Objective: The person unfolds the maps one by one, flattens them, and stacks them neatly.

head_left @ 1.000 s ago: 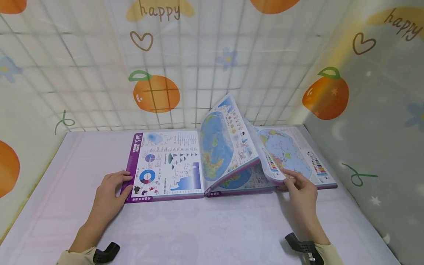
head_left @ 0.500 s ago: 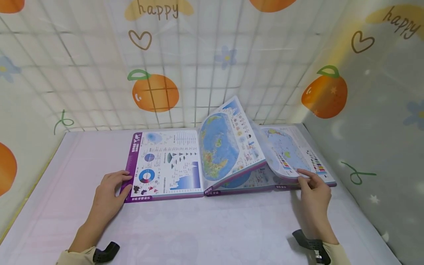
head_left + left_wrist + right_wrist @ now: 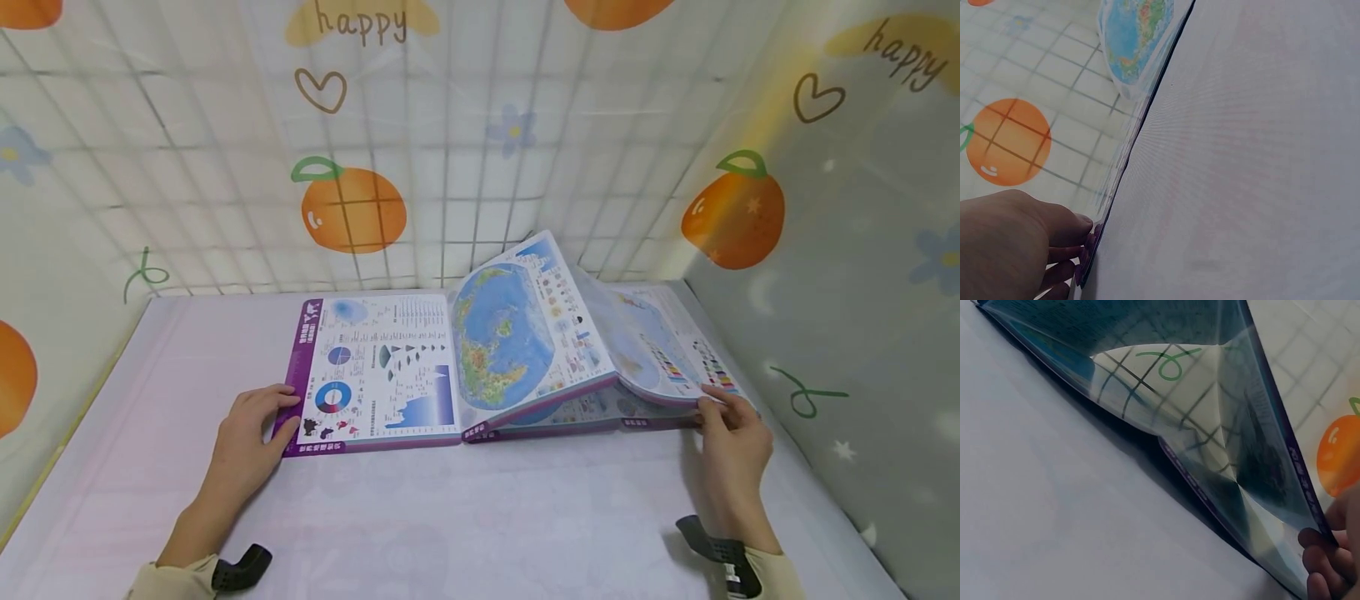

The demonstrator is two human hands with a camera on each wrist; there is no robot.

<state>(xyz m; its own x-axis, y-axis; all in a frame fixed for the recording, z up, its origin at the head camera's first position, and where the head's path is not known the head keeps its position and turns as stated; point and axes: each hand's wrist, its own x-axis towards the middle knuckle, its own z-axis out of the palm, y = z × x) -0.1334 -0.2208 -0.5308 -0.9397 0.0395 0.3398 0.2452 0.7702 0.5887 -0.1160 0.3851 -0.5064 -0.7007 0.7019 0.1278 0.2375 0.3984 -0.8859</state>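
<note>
A fold-out laminated world map [image 3: 510, 333] lies across the white table. Its left panel [image 3: 375, 400], printed with charts, is flat. The middle panel slopes up to a peak at the back, and a glossy right flap [image 3: 637, 358] curves down from it. My left hand [image 3: 251, 433] holds the purple left edge near the front corner; the left wrist view shows thumb [image 3: 1069, 225] and fingers at that edge. With thumb and fingers my right hand [image 3: 735, 442] pinches the right flap's front corner, above the panel beneath. In the right wrist view the fingers [image 3: 1329, 562] grip that corner, and the flap's underside shows.
A curtain [image 3: 585, 192] printed with oranges hangs over a wire grid behind the table. Another patterned curtain [image 3: 862, 333] stands close along the right side. Table surface [image 3: 480, 525] extends in front of the map.
My right hand has moved right with the flap's corner, drawing the flap out over the right panel. The raised middle panel has sunk lower and leaned right. The left hand stays put.
</note>
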